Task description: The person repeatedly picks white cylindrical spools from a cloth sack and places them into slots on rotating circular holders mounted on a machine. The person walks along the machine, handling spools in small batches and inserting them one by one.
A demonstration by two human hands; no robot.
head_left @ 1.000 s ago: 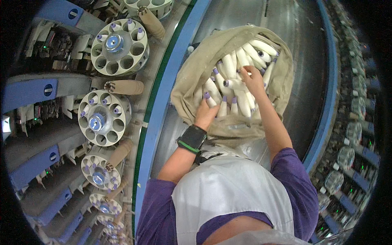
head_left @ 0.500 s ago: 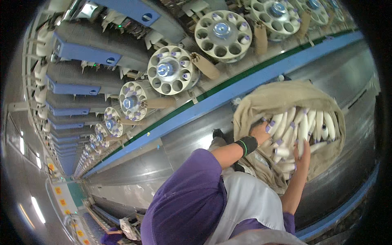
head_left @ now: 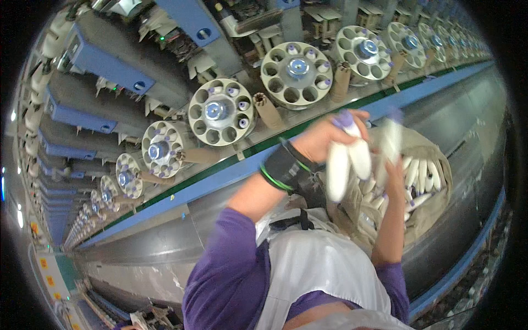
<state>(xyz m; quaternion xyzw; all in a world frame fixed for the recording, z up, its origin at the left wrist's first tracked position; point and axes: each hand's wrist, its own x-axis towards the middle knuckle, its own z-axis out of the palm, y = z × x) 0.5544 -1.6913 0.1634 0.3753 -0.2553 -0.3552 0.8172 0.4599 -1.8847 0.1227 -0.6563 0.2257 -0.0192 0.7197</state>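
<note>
Holding two bobbins (head_left: pixel 338 173) near purple tops (head_left: pixel 344 119), maybe for easy grip: left hand (head_left: pixel 323 136); right hand (head_left: pixel 394 179) has blurry third bobbin (head_left: pixel 391 140).

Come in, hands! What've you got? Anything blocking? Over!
Left grip: holding white, tapered, purple-tipped yarn bobbins. Right grip: another such bobbin, blurred. Open tan cloth sack: more bobbins inside; right forearm blocks part of view.

You're working in muted, uneven light, folks: small white glowing lamps (head_left: pixel 20 219) flare near nine o'clock, and the smooth grey metal floor (head_left: pixel 162 228) shines dully at eight. Motion smears the tapered white purple-tipped bobbin (head_left: pixel 391 137) in your right hand (head_left: pixel 392 177) toward three; the long blue rail (head_left: pixel 474 263) bows at four, darkness swallowing your corners.
</note>
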